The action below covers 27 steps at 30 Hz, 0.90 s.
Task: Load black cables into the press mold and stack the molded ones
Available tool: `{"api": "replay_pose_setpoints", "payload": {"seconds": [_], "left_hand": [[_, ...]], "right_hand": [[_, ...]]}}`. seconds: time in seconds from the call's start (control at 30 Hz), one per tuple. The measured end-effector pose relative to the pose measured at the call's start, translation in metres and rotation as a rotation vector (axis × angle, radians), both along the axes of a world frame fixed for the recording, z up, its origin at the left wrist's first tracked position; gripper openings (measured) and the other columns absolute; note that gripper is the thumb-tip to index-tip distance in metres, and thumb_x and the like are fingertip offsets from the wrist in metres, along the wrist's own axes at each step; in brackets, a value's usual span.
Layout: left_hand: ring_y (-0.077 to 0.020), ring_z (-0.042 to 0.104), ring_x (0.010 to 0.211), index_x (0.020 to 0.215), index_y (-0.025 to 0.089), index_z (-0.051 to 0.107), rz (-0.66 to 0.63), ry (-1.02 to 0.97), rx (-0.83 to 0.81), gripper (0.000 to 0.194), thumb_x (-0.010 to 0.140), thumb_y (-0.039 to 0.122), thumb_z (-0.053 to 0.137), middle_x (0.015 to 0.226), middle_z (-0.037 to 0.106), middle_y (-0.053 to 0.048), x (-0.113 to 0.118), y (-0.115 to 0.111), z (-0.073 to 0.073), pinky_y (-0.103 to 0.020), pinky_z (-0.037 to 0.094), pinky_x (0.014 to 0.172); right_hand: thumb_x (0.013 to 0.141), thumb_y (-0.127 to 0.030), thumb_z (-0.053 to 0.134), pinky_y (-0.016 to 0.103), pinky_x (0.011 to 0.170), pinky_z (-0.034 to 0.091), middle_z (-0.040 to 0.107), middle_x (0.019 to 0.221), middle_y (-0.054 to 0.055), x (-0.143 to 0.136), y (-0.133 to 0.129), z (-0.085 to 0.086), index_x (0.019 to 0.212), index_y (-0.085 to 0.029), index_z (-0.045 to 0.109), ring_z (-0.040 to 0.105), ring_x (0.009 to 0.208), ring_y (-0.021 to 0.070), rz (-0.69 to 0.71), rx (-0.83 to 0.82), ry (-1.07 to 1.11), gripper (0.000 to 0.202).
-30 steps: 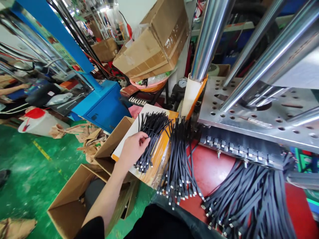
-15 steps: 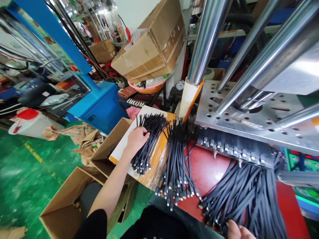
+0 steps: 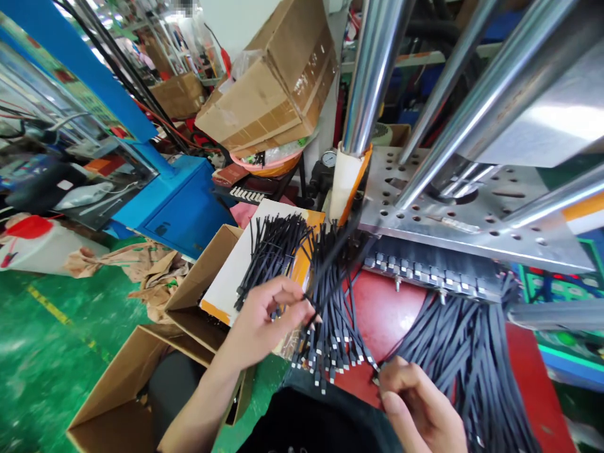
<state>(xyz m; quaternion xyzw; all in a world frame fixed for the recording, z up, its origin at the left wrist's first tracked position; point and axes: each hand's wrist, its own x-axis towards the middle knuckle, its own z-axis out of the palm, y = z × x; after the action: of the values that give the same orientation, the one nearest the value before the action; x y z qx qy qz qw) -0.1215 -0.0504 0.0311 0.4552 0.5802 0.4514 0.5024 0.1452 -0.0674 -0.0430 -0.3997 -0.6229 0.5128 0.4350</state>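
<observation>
My left hand (image 3: 278,318) pinches a black cable (image 3: 333,251) between thumb and fingertips. The cable's blurred length slants up and right, over a bunch of black cables with metal-tipped plugs (image 3: 337,327). Behind this hand, another bundle of black cables (image 3: 276,242) lies on a white and orange board (image 3: 226,277). My right hand (image 3: 419,402) is closed, thumb against fingers, at the near left edge of a fanned pile of flat black cables (image 3: 472,365). What its fingertips grip is hidden. Beside them, small plugs show on the red table (image 3: 387,314).
At the right stands a press with steel columns (image 3: 377,82), a drilled plate (image 3: 495,207) and a row of plugs in a black fixture (image 3: 434,270). Open cardboard boxes (image 3: 108,384) sit at lower left. A blue cabinet (image 3: 179,207) and a tilted carton (image 3: 274,82) are behind.
My left hand has left the bundle on the board and come right and nearer, now with a cable in it. My right hand has risen further into view by the cable plugs.
</observation>
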Motion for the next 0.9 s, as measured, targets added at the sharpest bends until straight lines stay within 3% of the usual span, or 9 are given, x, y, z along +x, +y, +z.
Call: {"api": "replay_pose_setpoints", "payload": {"seconds": [0.07, 0.13, 0.3, 0.5, 0.8, 0.9], "left_hand": [[-0.0183, 0.077, 0.076, 0.094, 0.021, 0.064, -0.114, -0.028, -0.075, 0.015, 0.096, 0.033, 0.072, 0.083, 0.082, -0.004, 0.018, -0.009, 0.004, -0.024, 0.051, 0.067], [-0.0173, 0.075, 0.075, 0.09, 0.021, 0.065, -0.209, -0.001, -0.117, 0.013, 0.095, 0.031, 0.072, 0.08, 0.079, -0.002, 0.033, -0.014, 0.005, -0.024, 0.051, 0.068], [-0.018, 0.07, 0.08, 0.09, 0.02, 0.071, -0.342, 0.022, -0.172, 0.018, 0.097, 0.036, 0.07, 0.084, 0.077, -0.002, 0.051, -0.022, -0.006, -0.027, 0.052, 0.077], [-0.0208, 0.068, 0.082, 0.091, 0.021, 0.074, -0.319, 0.098, -0.171, 0.03, 0.101, 0.048, 0.068, 0.085, 0.076, -0.004, 0.064, -0.036, -0.023, -0.031, 0.051, 0.08], [-0.0236, 0.07, 0.089, 0.095, 0.023, 0.077, -0.256, 0.084, -0.171, 0.043, 0.101, 0.063, 0.066, 0.091, 0.078, -0.006, 0.074, -0.048, -0.03, -0.035, 0.055, 0.088], [-0.0243, 0.071, 0.092, 0.101, 0.023, 0.078, -0.247, 0.092, -0.186, 0.039, 0.1, 0.061, 0.068, 0.095, 0.079, -0.006, 0.074, -0.051, -0.032, -0.036, 0.055, 0.091]], "right_hand": [[0.103, -0.045, 0.069, 0.024, 0.061, 0.051, 0.063, 0.079, 0.001, -0.012, 0.005, 0.018, 0.096, -0.024, 0.07, 0.059, 0.069, 0.0167, 0.032, -0.093, 0.061, 0.022], [0.103, -0.049, 0.068, 0.025, 0.063, 0.052, 0.065, 0.082, 0.002, -0.02, 0.007, 0.029, 0.101, -0.023, 0.072, 0.061, 0.072, 0.0176, 0.028, -0.189, 0.108, 0.027], [0.106, -0.047, 0.067, 0.023, 0.054, 0.043, 0.062, 0.073, 0.0, -0.02, -0.001, 0.03, 0.081, -0.02, 0.068, 0.05, 0.06, 0.0123, -0.009, -0.354, 0.099, 0.036], [0.105, -0.045, 0.07, 0.021, 0.048, 0.037, 0.058, 0.069, -0.001, -0.013, -0.012, 0.028, 0.081, -0.02, 0.07, 0.043, 0.056, 0.0107, -0.082, -0.325, 0.113, 0.034], [0.106, -0.039, 0.068, 0.021, 0.049, 0.042, 0.059, 0.066, -0.001, -0.013, -0.007, 0.039, 0.077, -0.021, 0.068, 0.048, 0.055, 0.0114, -0.131, -0.249, 0.104, 0.035], [0.106, -0.039, 0.067, 0.021, 0.052, 0.045, 0.06, 0.066, -0.001, -0.011, -0.008, 0.037, 0.076, -0.02, 0.066, 0.051, 0.057, 0.0123, -0.128, -0.235, 0.079, 0.036]]}}
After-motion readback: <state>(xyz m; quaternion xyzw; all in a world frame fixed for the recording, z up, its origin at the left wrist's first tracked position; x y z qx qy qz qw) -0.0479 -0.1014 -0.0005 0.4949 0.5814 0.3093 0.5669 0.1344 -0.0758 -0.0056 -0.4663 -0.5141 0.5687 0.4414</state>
